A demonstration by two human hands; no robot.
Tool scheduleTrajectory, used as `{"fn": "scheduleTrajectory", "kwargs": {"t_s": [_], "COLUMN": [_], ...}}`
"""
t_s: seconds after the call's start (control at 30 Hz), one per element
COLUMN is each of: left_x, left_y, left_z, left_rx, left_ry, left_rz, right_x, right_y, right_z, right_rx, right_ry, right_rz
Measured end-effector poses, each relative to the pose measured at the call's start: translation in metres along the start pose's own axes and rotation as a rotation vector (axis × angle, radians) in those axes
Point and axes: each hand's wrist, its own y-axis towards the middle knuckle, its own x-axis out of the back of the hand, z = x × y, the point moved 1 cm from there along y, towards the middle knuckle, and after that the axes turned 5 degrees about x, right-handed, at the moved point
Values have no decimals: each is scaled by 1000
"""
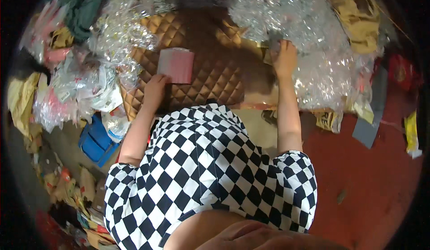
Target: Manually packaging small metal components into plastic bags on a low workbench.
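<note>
My left hand (154, 91) holds the near edge of a folded pink piece (176, 65) lying on a brown quilted surface (210, 66). My right hand (284, 57) reaches out to the right and grips the edge of a big heap of clear plastic wrap (304, 30); something small and dark shows under its fingers. My black-and-white checked top (206, 169) fills the lower middle of the view.
More crumpled clear plastic (121, 34) and bags (85, 93) pile up on the left. A blue crate (96, 142) stands lower left, cardboard scraps (76, 191) below it. Red floor (371, 178) spreads to the right, with grey sheets (369, 129) and yellow cloth (354, 17).
</note>
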Motion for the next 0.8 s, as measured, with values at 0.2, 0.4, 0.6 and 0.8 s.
{"fn": "scheduleTrajectory", "kwargs": {"t_s": [0.2,0.4,0.6,0.8], "left_x": [11,13,39,27], "left_y": [11,13,23,16], "left_z": [-19,-21,-54,-59], "left_rx": [266,228,333,382], "left_ry": [-146,-257,-568,-531], "left_rz": [133,-281,-210,-288], "right_x": [-42,-34,-25,-96], "right_y": [13,2,122,201], "right_z": [-46,-44,74,174], "right_rx": [-120,-812,-172,354], "right_ry": [215,1616,1154,724], "right_rz": [9,41,480,304]}}
